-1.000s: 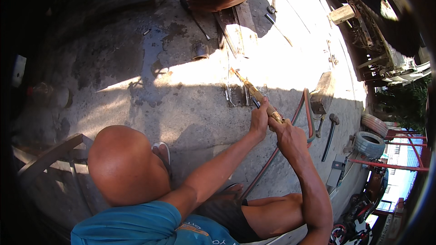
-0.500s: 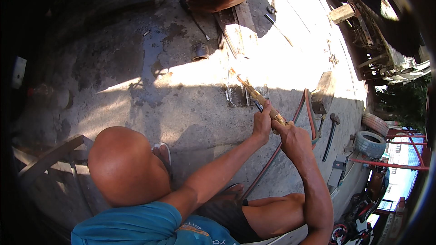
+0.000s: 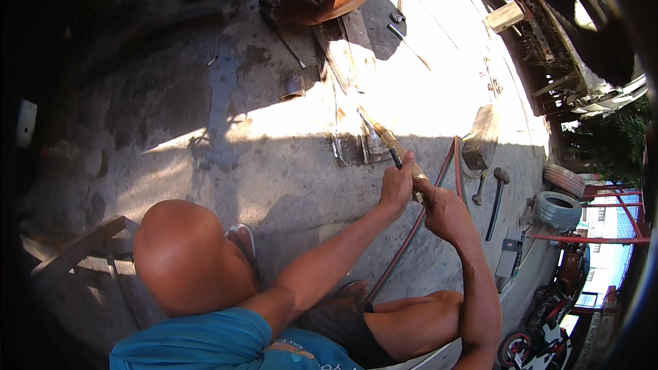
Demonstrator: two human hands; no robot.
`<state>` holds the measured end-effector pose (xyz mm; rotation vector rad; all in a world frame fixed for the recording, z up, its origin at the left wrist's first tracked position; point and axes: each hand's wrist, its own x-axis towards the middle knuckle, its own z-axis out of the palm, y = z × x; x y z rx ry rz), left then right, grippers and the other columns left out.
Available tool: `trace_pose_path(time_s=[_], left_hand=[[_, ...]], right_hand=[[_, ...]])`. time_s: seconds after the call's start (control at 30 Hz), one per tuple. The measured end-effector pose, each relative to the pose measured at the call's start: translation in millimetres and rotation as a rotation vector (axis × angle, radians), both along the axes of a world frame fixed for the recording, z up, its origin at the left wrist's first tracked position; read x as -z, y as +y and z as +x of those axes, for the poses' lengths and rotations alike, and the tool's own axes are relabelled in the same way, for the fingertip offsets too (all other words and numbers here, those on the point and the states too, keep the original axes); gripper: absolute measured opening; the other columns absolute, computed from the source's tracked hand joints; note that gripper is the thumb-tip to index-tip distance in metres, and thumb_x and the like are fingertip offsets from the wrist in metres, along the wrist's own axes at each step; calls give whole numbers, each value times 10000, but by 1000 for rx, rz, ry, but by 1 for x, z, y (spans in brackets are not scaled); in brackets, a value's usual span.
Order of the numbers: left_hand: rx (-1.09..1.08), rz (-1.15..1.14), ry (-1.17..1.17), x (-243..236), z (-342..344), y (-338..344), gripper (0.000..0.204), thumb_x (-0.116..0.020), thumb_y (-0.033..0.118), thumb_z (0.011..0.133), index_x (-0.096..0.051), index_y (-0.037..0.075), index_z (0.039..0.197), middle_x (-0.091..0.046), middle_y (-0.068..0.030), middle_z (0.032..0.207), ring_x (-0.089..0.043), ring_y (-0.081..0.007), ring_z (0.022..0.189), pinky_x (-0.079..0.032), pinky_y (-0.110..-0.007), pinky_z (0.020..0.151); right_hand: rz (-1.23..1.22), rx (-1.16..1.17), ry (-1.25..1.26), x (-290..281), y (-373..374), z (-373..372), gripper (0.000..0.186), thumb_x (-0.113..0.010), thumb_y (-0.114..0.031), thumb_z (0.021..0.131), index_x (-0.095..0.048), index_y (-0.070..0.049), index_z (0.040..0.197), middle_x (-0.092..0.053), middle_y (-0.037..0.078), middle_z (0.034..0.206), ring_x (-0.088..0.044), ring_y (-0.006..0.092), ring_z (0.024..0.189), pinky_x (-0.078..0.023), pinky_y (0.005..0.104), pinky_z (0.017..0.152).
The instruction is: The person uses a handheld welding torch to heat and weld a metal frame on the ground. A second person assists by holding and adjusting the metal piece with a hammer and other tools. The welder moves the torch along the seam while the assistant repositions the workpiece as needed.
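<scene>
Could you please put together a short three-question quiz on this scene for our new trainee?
1. True or false: both hands hold the brass cutting torch.
2. Which lies on the concrete to the right of the red hose? A) a hammer B) a bucket C) a ladder
3. Fill in: the torch tip points at a flat metal ____ on the ground.

Key
1. True: the left hand grips further forward, the right hand the rear end.
2. A, the hammer, beside a wooden block.
3. Plate, lying half in sunlight, half in shadow.
</scene>
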<state>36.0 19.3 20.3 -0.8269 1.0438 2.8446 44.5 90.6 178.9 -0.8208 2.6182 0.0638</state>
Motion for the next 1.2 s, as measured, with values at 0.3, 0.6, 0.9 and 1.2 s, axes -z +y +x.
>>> trace_pose_path(time_s=[0.3,0.6,0.9,1.2], left_hand=[[270,51,93,-8,-2,-12,461,-567,436,1071,-682,0,975,-702,-83,821,-708,-193,752,-573,-383,711],[357,-172,30,0,-10,-33,513,-561,456,1070,-698,-37,1103,-738,-119,981,-735,-227,836,-612,-374,766],[396,-422,-97,-21,-25,-41,466,-593,465,1053,-690,15,979,-683,-71,828,-638,-190,646,-531,-362,589],[364,-326,-172,-26,-34,-22,401,-599,384,1060,-659,45,854,-614,-41,701,-531,-160,547,-385,-348,479]], right_hand=[[-273,239,-193,28,42,-15,499,-625,-22,932,-534,-116,1413,-725,277,1119,-689,473,1081,-545,517,886],[-400,251,-279,39,40,-25,511,-585,-63,952,-540,-169,1450,-722,259,1178,-671,468,1137,-528,523,925],[-309,353,-336,33,32,-34,477,-608,-97,978,-545,-172,1445,-720,215,1236,-678,421,1160,-519,514,950],[-475,280,-288,46,52,-37,489,-573,-40,953,-558,-147,1431,-700,245,1258,-654,445,1194,-519,518,974]])
